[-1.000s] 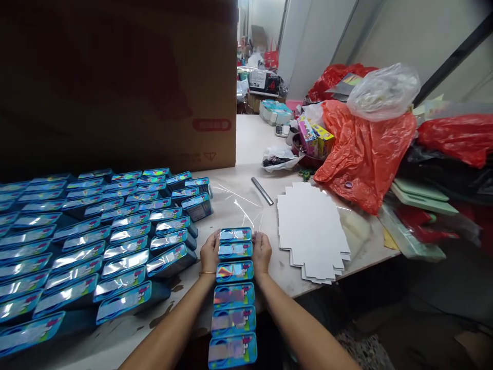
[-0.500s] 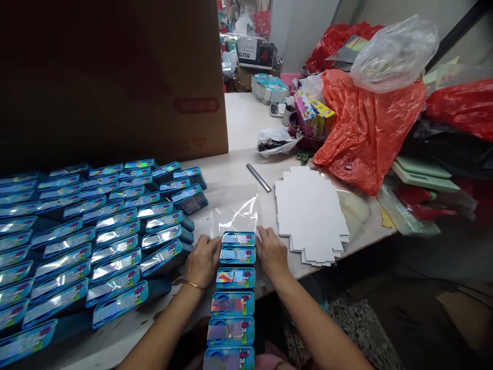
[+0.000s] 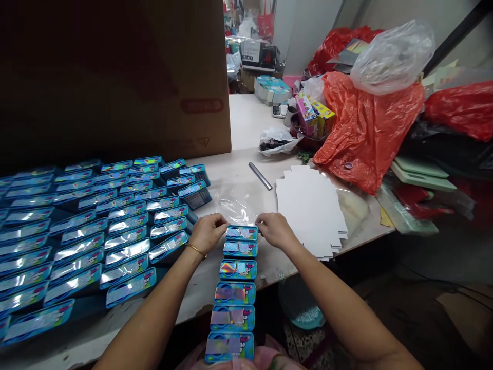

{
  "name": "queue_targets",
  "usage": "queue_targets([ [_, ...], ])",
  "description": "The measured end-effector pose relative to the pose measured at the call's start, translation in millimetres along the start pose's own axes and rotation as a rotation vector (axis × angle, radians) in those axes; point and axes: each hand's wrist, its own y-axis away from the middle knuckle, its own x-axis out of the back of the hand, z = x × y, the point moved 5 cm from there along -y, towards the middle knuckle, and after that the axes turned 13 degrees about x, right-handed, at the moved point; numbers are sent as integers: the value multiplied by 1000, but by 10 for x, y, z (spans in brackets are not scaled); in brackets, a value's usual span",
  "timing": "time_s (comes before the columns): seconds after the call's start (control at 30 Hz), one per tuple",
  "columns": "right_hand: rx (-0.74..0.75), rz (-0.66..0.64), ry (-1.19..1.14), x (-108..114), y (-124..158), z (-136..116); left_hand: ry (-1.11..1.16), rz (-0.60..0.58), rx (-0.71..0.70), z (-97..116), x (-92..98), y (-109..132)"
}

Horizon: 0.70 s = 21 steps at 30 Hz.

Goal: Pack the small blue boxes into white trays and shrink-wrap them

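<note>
A row of several blue tins [image 3: 235,280] with shiny holographic lids runs from my lap onto the table edge. A clear plastic bag [image 3: 235,201] lies flat on the table just beyond the row's far end. My left hand [image 3: 208,232] is closed in a pinch on the bag's near edge, left of the far tin. On the other side of that tin my right hand [image 3: 272,229] pinches the same edge. Each hand sits beside the farthest tin of the row.
Many more blue tins [image 3: 96,226] lie in slanted rows on the left. A big brown carton [image 3: 115,77] stands behind them. A stack of white die-cut cards [image 3: 310,208], a metal bar [image 3: 260,176] and red plastic bags [image 3: 365,133] lie to the right.
Both hands moved from the sides of the tin row forward to the bag's near edge and pinched it. The view shifted slightly.
</note>
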Motion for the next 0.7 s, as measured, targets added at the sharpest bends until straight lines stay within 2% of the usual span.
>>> queue_targets([
  [0.1,107,69,159,-46,121,-93,-91,98,-148,108,45,104],
  [0.23,171,272,256,-133,271,-154,-73,190,-289,143,28,220],
  [0.33,251,402,271,-178,359,-173,-34,240,-344,64,3,303],
  [0.5,523,566,265,-328,705,-214,-61,321,-534,-162,-83,621],
  [0.6,532,598,185,-482,839,-185,-21,362,-509,-319,-212,697],
  [0.7,320,568,103,-598,781,-103,114,355,-287,-477,-363,579],
])
